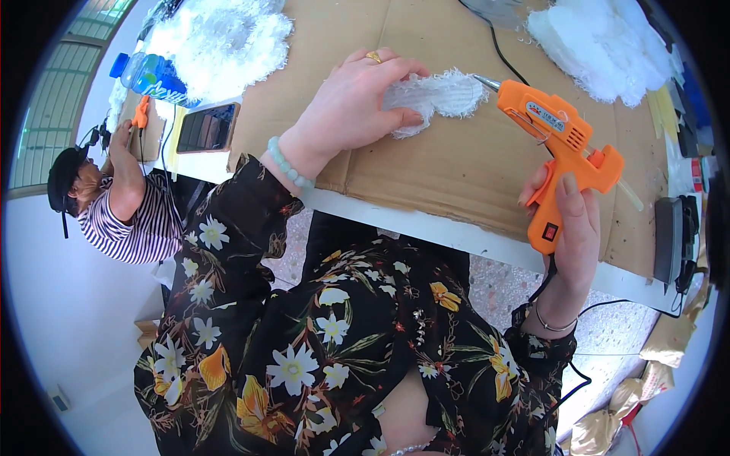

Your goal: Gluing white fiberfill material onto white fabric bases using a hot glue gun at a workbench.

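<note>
Here's the right hand (pixel 574 220), wrapped round the handle of a bright orange plastic glue gun (pixel 559 129), fingers curled in at the trigger (pixel 540 184); whether it's squeezed, I can't tell. Over on the other side, the left hand (pixel 350 110) has thumb and forefinger parted only by the width of what they hold: the near end of a frayed, fluffy white fabric piece (pixel 445 95), lying between the two hands. And the gun's metal nozzle (pixel 489 82) points right in at the piece's free end, at its edge or just over it; touching or not, too close to call!

It looks like the gluing step, nozzle lined up and fabric steadied. The next move, I'd judge, calls for a quiet left pinch, a light trigger squeeze and the tip kept clear of those bare fingertips.

Outward we go: brown cardboard sheet (pixel 426 178) beneath both hands, a shaggy white heap (pixel 220 45) beyond the left one, another fluffy white pile (pixel 601 45) beyond the gun. Left of the left hand, a dark-screened phone (pixel 207 128), and farther out that way, a co-worker in a striped top (pixel 133 220), near a second orange glue gun (pixel 141 112)
</note>
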Action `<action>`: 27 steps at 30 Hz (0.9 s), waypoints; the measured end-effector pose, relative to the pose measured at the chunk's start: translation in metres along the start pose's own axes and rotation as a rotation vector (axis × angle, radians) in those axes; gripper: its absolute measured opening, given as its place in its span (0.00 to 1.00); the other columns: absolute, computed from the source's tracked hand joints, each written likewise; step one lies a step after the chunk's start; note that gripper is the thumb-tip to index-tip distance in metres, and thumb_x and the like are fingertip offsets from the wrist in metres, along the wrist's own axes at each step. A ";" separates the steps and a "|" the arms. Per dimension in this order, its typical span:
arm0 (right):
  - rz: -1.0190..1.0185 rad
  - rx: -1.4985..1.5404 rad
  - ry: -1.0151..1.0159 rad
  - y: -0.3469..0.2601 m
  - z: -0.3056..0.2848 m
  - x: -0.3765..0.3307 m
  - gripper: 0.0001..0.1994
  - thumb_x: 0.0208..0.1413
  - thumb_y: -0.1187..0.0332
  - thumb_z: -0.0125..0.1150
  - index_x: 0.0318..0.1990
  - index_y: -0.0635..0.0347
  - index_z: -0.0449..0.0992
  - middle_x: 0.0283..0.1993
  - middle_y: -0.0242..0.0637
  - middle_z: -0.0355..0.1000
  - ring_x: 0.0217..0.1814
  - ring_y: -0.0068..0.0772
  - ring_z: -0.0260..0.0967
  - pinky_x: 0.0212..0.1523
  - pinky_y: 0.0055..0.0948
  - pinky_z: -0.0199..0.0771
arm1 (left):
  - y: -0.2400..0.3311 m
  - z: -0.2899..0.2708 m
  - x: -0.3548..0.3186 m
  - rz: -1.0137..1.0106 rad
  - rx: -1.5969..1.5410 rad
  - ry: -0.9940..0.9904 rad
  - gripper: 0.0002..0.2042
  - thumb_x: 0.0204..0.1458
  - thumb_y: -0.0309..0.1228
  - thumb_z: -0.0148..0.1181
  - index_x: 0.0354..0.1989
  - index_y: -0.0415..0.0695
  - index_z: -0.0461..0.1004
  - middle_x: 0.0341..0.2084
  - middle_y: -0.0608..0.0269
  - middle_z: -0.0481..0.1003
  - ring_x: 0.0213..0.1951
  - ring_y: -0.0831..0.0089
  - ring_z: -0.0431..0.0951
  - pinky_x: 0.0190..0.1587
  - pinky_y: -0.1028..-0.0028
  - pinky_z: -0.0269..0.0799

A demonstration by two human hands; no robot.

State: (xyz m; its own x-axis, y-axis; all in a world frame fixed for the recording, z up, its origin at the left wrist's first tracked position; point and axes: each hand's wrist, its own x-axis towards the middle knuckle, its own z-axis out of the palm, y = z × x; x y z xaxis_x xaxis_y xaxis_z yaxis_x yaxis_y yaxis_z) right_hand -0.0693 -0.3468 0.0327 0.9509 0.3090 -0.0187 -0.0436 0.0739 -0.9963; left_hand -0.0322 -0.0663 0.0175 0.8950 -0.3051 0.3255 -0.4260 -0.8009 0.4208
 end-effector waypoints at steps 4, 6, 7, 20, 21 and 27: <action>0.008 -0.008 0.002 0.001 0.002 0.001 0.19 0.64 0.55 0.44 0.43 0.65 0.68 0.34 0.36 0.69 0.33 0.24 0.68 0.32 0.22 0.65 | -0.008 -0.003 0.001 0.010 -0.015 -0.012 0.19 0.43 0.33 0.65 0.46 0.47 0.74 0.38 0.59 0.75 0.43 0.59 0.73 0.49 0.64 0.68; 0.004 -0.006 0.005 0.003 0.000 0.001 0.19 0.64 0.55 0.44 0.43 0.66 0.67 0.35 0.36 0.69 0.33 0.24 0.68 0.32 0.22 0.65 | -0.014 -0.005 0.003 -0.312 -0.500 -0.074 0.18 0.46 0.34 0.64 0.47 0.46 0.74 0.40 0.58 0.76 0.45 0.59 0.73 0.50 0.64 0.67; 0.002 -0.001 0.007 0.003 0.000 0.001 0.19 0.64 0.55 0.44 0.44 0.66 0.67 0.35 0.36 0.69 0.33 0.25 0.68 0.32 0.23 0.65 | -0.015 -0.006 0.001 -0.312 -0.500 -0.074 0.18 0.46 0.34 0.64 0.47 0.46 0.74 0.40 0.58 0.76 0.45 0.59 0.73 0.50 0.64 0.67; 0.010 0.011 -0.014 0.002 -0.001 0.000 0.19 0.64 0.56 0.44 0.45 0.66 0.67 0.36 0.36 0.69 0.35 0.25 0.69 0.34 0.23 0.65 | -0.004 0.007 0.011 0.016 -0.041 0.011 0.24 0.39 0.36 0.69 0.50 0.52 0.73 0.34 0.64 0.75 0.41 0.60 0.73 0.49 0.64 0.67; 0.010 0.009 -0.016 0.003 -0.002 0.000 0.19 0.64 0.56 0.44 0.45 0.66 0.67 0.36 0.36 0.69 0.34 0.25 0.69 0.33 0.23 0.65 | -0.004 0.008 0.012 0.008 -0.030 0.010 0.24 0.40 0.35 0.69 0.49 0.52 0.73 0.34 0.65 0.75 0.40 0.60 0.73 0.49 0.64 0.67; 0.019 -0.011 0.000 -0.001 0.000 -0.001 0.19 0.64 0.56 0.43 0.45 0.67 0.67 0.35 0.36 0.69 0.34 0.25 0.69 0.33 0.23 0.65 | -0.003 0.010 0.014 0.008 -0.042 0.046 0.21 0.41 0.34 0.68 0.47 0.53 0.74 0.32 0.67 0.76 0.39 0.62 0.73 0.48 0.64 0.67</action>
State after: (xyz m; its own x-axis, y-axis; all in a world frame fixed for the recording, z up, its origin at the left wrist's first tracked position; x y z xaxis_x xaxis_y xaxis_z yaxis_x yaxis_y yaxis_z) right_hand -0.0703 -0.3469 0.0338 0.9499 0.3104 -0.0376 -0.0584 0.0579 -0.9966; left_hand -0.0165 -0.0729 0.0126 0.8848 -0.2868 0.3672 -0.4394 -0.7757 0.4531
